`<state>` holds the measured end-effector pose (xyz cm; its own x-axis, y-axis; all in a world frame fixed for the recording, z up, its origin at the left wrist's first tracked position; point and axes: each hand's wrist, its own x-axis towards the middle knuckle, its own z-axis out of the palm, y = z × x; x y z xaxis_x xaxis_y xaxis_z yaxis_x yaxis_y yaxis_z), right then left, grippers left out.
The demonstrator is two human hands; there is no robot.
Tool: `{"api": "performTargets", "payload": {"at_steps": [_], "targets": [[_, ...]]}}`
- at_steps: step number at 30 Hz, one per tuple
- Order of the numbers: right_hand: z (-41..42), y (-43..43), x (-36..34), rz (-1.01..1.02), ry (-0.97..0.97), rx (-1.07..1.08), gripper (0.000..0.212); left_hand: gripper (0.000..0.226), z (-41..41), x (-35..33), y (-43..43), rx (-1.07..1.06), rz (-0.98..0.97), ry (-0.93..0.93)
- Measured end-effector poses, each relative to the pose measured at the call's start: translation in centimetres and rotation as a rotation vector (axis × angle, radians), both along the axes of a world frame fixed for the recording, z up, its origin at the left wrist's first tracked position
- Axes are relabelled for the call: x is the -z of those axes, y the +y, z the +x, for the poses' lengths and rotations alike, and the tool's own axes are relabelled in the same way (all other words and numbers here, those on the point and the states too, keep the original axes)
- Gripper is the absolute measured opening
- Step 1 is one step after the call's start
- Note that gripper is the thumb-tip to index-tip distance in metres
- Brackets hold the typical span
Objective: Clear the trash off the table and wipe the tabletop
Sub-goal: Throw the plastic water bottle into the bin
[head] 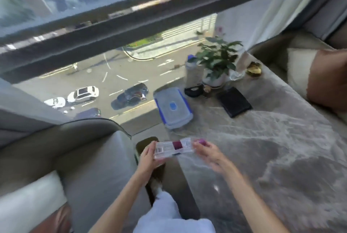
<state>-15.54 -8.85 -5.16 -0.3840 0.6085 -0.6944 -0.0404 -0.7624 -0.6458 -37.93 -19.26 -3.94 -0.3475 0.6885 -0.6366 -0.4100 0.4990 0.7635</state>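
Observation:
My left hand (148,157) grips the base end of a clear plastic bottle (173,147) with a white and magenta label, held sideways over the gap beside the grey marble table (262,148). My right hand (208,153) is at the bottle's neck end, fingers around its purple cap (200,141); the view is blurred, so I cannot tell whether the cap is on or off. A dark bin (142,145) sits on the floor below the bottle, between the sofa and the table.
On the table's far end: a clear lidded box with blue clips (173,107), a black wallet-like case (233,102), a potted plant (216,63), a tall tumbler (193,72), a gold ashtray (253,69). Grey sofas (90,157) flank the table; a large window lies ahead.

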Motion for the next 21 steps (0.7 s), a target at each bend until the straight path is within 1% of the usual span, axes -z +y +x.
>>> {"api": "performTargets", "payload": {"at_steps": [2,3,5,7,8,10,11,13,15,17,18,21], "targets": [[-5.9,-1.4,-0.3,-0.13,0.14,0.027,0.024,0.036,-4.7,-0.2,-1.2,-0.092,-0.022,0.015],[-8.6,-2.2,-0.2,-0.188,0.187,0.013,0.025,0.038,-6.9,-0.3,-1.9,-0.117,-0.025,0.024],[-13.6,-3.2,0.3,-0.255,0.242,-0.004,0.03,0.033,-10.8,-0.3,-3.1,-0.176,-0.01,0.012],[-18.2,-3.8,0.7,-0.259,0.216,0.001,0.038,0.03,-14.1,-0.4,-4.1,-0.271,0.008,-0.05],[-20.3,-4.0,0.7,-0.252,0.191,-0.003,0.043,0.036,-15.6,-0.3,-4.7,-0.328,0.031,-0.09],[-23.8,-4.5,0.7,-0.241,0.163,-0.025,0.05,0.062,-18.1,0.1,-5.9,-0.444,0.082,-0.2],[-25.3,-4.7,0.7,-0.235,0.145,-0.045,0.051,0.064,-19.1,0.6,-6.4,-0.496,0.097,-0.248],[-27.5,-4.9,1.0,-0.22,0.101,-0.09,0.051,0.057,-20.6,1.8,-7.2,-0.546,0.067,-0.281],[-29.2,-4.7,2.0,-0.204,0.037,-0.085,0.059,0.057,-21.8,3.8,-7.3,-0.554,0.003,-0.266],[-29.9,-4.0,4.1,-0.162,-0.061,-0.073,0.072,0.058,-22.6,6.0,-7.2,-0.52,-0.086,-0.194],[-30.3,-3.7,5.1,-0.149,-0.108,-0.09,0.074,0.058,-22.8,7.0,-7.2,-0.476,-0.139,-0.156],[-30.6,-3.4,7.1,-0.126,-0.281,-0.225,0.067,0.057,-23.7,9.1,-7.9,-0.271,-0.294,-0.059]]}}
